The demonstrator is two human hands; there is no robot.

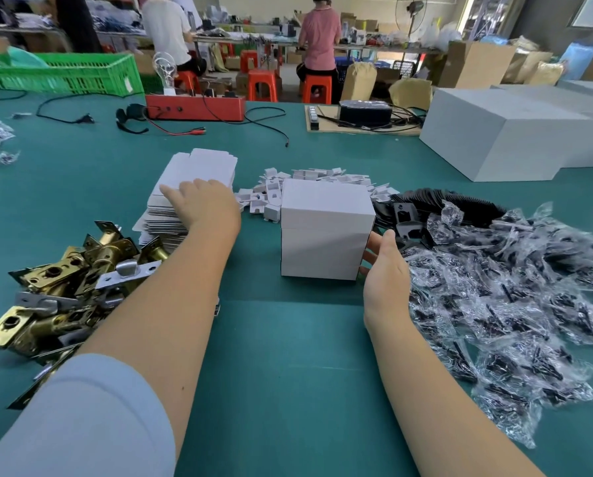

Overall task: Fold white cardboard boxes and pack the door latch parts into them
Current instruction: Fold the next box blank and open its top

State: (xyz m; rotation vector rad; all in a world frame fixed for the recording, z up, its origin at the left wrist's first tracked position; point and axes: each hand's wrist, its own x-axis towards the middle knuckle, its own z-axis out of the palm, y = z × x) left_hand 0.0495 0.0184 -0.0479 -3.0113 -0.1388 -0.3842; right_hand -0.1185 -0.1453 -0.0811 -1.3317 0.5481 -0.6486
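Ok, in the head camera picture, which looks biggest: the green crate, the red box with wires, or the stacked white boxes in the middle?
1. Green crate
2. Stacked white boxes, though they sit nearer the camera
3. Red box

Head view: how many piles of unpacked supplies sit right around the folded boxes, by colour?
White: 2, the flat box blanks and the small inserts.
Brass and silver: 1, the door latches.
Black: 2, the black plates and the bagged parts.
Total: 5.
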